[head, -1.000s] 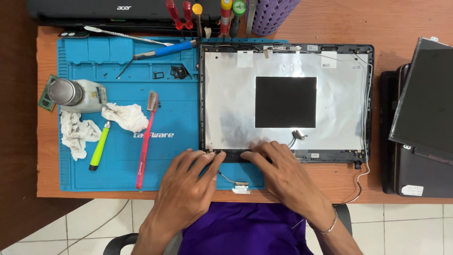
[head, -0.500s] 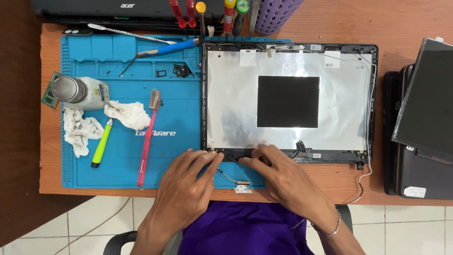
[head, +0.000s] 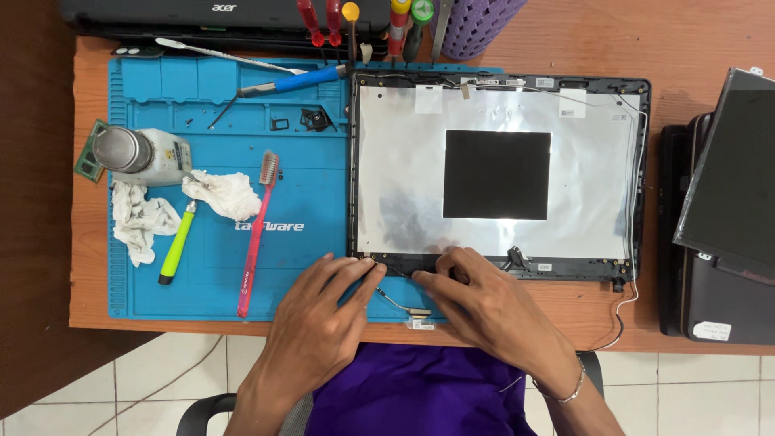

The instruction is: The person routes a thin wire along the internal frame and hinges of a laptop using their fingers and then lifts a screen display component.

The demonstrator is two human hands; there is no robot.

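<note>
A laptop lid shell (head: 638,173) lies open-side up on the wooden desk, lined with silver foil around a black square patch (head: 496,173). My left hand (head: 323,315) rests at its near left corner, fingertips on the black bottom edge. My right hand (head: 484,303) lies beside it, fingers pressed on the same edge near the middle. A thin cable with a small connector (head: 413,311) trails from the edge between my hands onto the blue mat (head: 210,266). Whether either hand pinches the cable is hidden.
On the blue mat lie a pink toothbrush (head: 254,234), a yellow-green handled tool (head: 176,246), white rags (head: 145,214), a white bottle (head: 141,153) and a blue-handled screwdriver (head: 282,83). Screwdrivers (head: 355,20) stand at the back. A loose screen panel (head: 726,173) rests on a black laptop at right.
The view has shifted slightly. My hands stay at the lid's near edge, the fingers shifting a little along it.
</note>
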